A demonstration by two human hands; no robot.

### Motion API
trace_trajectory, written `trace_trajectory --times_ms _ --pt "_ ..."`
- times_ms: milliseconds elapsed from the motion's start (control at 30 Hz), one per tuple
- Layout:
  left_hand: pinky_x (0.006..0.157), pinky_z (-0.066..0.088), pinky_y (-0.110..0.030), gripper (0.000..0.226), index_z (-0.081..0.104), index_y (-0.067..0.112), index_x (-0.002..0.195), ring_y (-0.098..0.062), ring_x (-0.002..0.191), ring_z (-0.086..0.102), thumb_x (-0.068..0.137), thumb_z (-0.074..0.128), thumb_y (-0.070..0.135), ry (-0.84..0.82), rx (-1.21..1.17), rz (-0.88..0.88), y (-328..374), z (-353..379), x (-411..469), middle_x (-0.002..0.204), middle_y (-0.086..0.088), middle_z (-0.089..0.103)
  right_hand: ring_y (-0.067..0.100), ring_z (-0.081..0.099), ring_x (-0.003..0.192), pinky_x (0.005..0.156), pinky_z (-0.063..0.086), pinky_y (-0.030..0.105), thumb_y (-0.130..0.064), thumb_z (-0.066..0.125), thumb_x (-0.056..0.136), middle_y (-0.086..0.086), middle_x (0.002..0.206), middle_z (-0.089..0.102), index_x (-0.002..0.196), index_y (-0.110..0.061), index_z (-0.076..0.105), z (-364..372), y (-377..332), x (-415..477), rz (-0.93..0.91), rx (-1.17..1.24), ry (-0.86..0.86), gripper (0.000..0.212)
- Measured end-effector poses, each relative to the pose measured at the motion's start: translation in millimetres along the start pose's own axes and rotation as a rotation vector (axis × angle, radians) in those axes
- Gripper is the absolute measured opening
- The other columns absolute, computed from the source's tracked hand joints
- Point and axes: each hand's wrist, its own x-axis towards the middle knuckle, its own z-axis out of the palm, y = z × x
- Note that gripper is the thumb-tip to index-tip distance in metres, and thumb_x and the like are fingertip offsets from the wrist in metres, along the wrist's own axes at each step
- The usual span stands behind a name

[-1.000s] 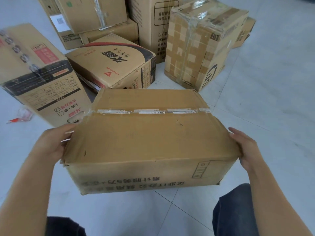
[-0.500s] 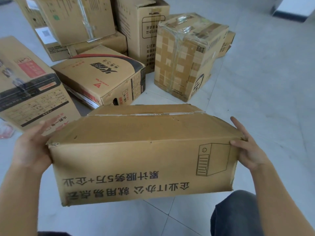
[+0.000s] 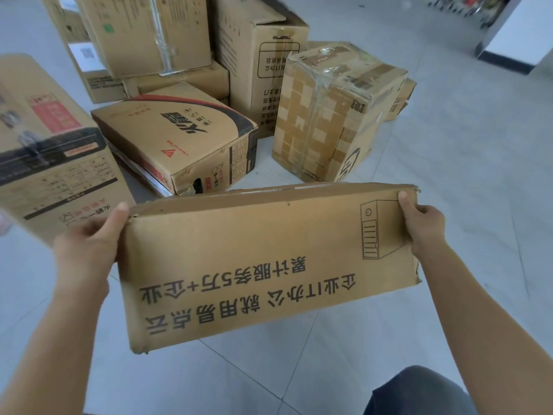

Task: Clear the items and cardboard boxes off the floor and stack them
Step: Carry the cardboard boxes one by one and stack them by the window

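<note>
- Cardboard box [image 3: 269, 265] is held off the floor [image 3: 466, 205], long axis crosswise.
- Left grip [image 3: 86, 247] and right grip [image 3: 425, 229] are clasped on its short ends, equally near.

Behind the ends of the held box [image 3: 269, 265] the fingers of both hands are out of sight. The left hand [image 3: 86, 247], at 9 o'clock, shows only its thumb and back. The right hand [image 3: 425, 226], at 3 o'clock, shows its thumb and knuckles. The box's far side and underside cannot be seen.

At 10 o'clock a large carton [image 3: 45, 145] runs off the left edge, its print smeared. A pinkish smear [image 3: 3, 224] below it is too blurred to name. The stacked cartons [image 3: 143, 34] at 11 o'clock and the tall carton [image 3: 257, 55] at 12 are cut by the top edge. A small carton [image 3: 402, 94] between 1 and 2 o'clock is mostly hidden behind the taped carton [image 3: 329, 115]. Clutter [image 3: 466, 4] along the top edge at 1 o'clock is unreadable blur.
</note>
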Motion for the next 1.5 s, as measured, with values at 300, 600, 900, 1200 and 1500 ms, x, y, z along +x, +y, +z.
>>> trace_trajectory --times_ms 300,600,900,1200,1500 --pt "0.081 0.045 -0.042 0.045 0.057 0.004 0.103 -0.031 0.092 0.056 0.080 0.068 0.041 0.095 0.351 0.149 12 9 -48 0.100 -0.013 0.060 0.022 0.049 0.096 0.084 0.041 0.031 -0.042 0.059 0.087 0.016 0.116 0.056 0.118 0.006 0.053 -9 -18 -11 0.060 -0.050 -0.101 0.057" --pt "0.084 0.047 -0.040 0.046 0.059 0.003 0.113 -0.031 0.097 0.058 0.080 0.071 0.033 0.030 0.416 -0.096 201 -49 -63 0.103 -0.011 0.061 0.008 0.053 0.070 0.055 0.039 0.023 -0.034 0.059 0.089 -0.003 0.080 0.057 0.098 -0.007 0.056 -63 -186 -71 0.140 -0.097 -0.450 0.029" --pt "0.067 0.038 -0.035 0.034 0.054 0.000 0.083 -0.031 0.083 0.053 0.082 0.070 0.029 0.169 0.440 -0.312 407 -157 -131 0.085 -0.017 0.055 0.018 0.059 0.079 0.060 0.044 0.028 -0.011 0.060 0.088 0.007 0.091 0.064 0.097 -0.008 0.063 -128 -377 -133 0.196 -0.283 -0.790 0.010" --pt "0.068 0.036 -0.034 0.037 0.053 -0.002 0.097 -0.030 0.084 0.050 0.083 0.069 0.028 0.428 0.320 -0.297 544 -257 -211 0.092 -0.017 0.054 0.020 0.057 0.081 0.068 0.043 0.031 -0.012 0.067 0.081 0.008 0.096 0.063 0.098 -0.009 0.061 -137 -541 -204 -0.039 -0.242 -0.962 0.018" --pt "0.072 0.045 -0.038 0.046 0.049 0.003 0.116 -0.033 0.089 0.058 0.083 0.069 0.028 0.625 0.289 -0.145 637 -369 -253 0.104 -0.020 0.059 0.021 0.059 0.081 0.070 0.048 0.032 -0.011 0.065 0.083 0.006 0.088 0.062 0.101 -0.006 0.061 -79 -678 -307 -0.339 -0.133 -1.184 0.018"
